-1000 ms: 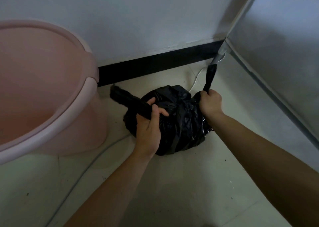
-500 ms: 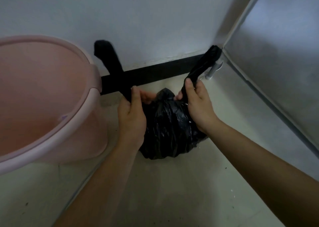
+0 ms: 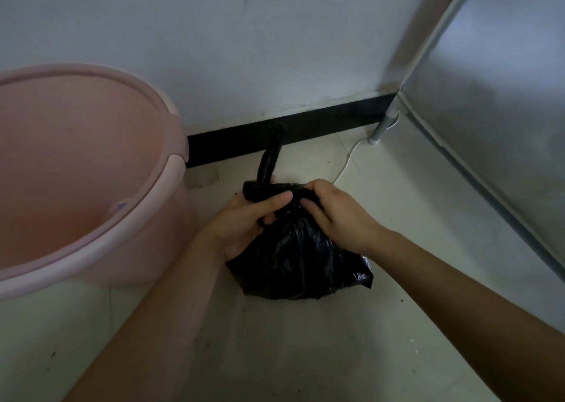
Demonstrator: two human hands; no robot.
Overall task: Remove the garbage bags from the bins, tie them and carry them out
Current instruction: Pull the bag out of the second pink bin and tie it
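A full black garbage bag (image 3: 293, 261) lies on the pale floor in the middle of the head view. My left hand (image 3: 244, 221) grips the bunched top of the bag, and one twisted black strip (image 3: 270, 157) sticks up from that grip toward the wall. My right hand (image 3: 333, 212) pinches the bag's top from the right, fingertips close to the left thumb. The other strip is hidden under my hands. An empty pink bin (image 3: 85, 169) stands at the left, with no liner inside.
A white wall with a black skirting board (image 3: 305, 129) runs behind the bag. A grey metal cabinet (image 3: 495, 102) on a thin leg (image 3: 382, 126) closes the right side. A white cable (image 3: 345, 163) trails on the floor by that leg.
Both hands have come together at the bag's top from being spread apart with a strip each. The right strip has dropped out of sight and only the left one stands up.
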